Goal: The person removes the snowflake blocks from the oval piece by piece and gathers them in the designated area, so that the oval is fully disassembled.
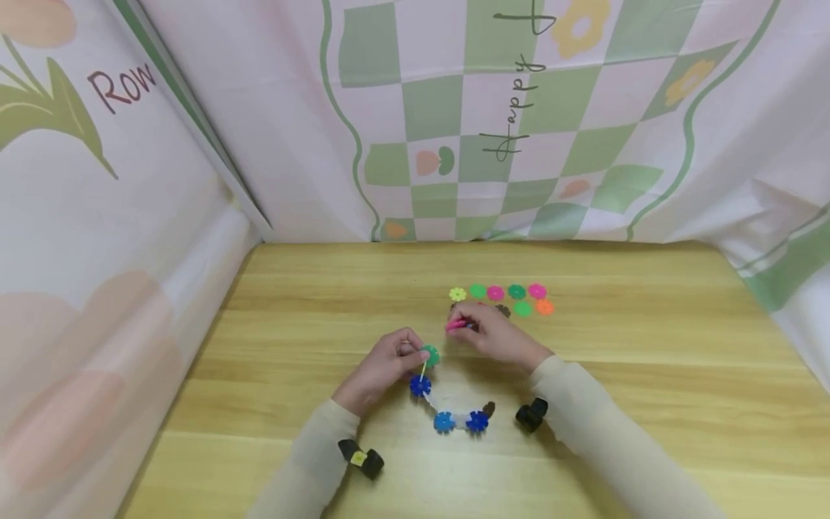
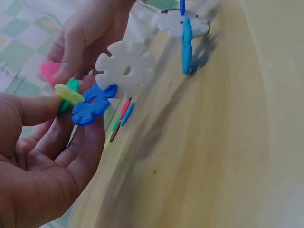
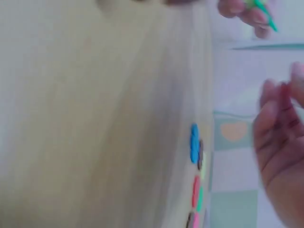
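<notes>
My left hand point(image 1: 382, 364) pinches a green flower-shaped plastic disc point(image 1: 431, 355) between thumb and fingers. That disc tops a curved chain of interlocking discs: a yellow one point(image 2: 69, 95), a dark blue one point(image 2: 90, 105), a white one point(image 2: 126, 69), then a light blue one point(image 1: 444, 422), another white, another dark blue point(image 1: 478, 421) and a brown one point(image 1: 489, 409). Up and to the right, my right hand point(image 1: 489, 331) holds a pink disc point(image 1: 456, 326) edge-on at its fingertips, apart from the chain. The right wrist view is blurred.
Loose discs lie in rows beyond my right hand, among them a yellow point(image 1: 457, 294), an orange point(image 1: 545, 307) and several green and pink ones; the hand partly hides the nearer row. Patterned cloth point(image 1: 428, 108) hangs behind the wooden table point(image 1: 648, 346) and along its sides.
</notes>
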Tool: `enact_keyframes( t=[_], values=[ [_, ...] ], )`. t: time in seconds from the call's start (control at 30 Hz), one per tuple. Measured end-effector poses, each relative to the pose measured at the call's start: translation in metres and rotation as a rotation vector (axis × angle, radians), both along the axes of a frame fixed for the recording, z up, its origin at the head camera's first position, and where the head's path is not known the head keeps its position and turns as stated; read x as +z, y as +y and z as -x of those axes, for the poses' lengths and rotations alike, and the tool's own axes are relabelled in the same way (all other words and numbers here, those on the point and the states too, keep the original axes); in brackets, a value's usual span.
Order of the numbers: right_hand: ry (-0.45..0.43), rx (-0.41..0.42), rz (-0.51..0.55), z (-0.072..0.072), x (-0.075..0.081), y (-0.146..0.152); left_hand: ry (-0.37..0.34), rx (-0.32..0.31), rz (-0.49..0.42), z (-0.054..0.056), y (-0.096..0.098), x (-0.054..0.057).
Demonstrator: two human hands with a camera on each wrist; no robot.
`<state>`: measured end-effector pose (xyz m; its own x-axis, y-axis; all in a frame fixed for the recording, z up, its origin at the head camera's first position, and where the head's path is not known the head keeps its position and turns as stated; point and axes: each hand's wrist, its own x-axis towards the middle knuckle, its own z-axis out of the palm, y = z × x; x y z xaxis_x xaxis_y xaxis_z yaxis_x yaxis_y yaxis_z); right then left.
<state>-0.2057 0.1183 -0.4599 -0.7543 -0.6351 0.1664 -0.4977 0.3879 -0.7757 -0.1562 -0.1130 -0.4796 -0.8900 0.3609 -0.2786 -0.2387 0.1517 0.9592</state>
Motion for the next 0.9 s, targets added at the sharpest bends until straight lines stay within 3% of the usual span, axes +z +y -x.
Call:
enact_keyframes(
  t=[0.1,0.27,0.5,0.73,0.9],
  values=[
    [-0.009,-0.069,-0.103,0.002,-0.001,0.013,-0.021,0.034,-0.008,0.0,0.0,0.0],
    [-0.011,-0.192,-0.255,0.004,-0.011,0.034,-0.042,0.021,-0.028,0.0,-0.001,-0.003],
    [-0.119,-0.396,-0.299,0.007,-0.014,0.048,-0.101,-0.003,-0.098,0.0,-0.001,-0.003],
    [-0.125,-0.435,-0.395,0.009,-0.007,0.046,-0.102,0.003,-0.107,0.0,-0.001,-0.001],
    [-0.094,-0.384,-0.378,0.006,-0.005,0.041,-0.096,-0.001,-0.107,0.0,0.0,-0.001]
  ],
)
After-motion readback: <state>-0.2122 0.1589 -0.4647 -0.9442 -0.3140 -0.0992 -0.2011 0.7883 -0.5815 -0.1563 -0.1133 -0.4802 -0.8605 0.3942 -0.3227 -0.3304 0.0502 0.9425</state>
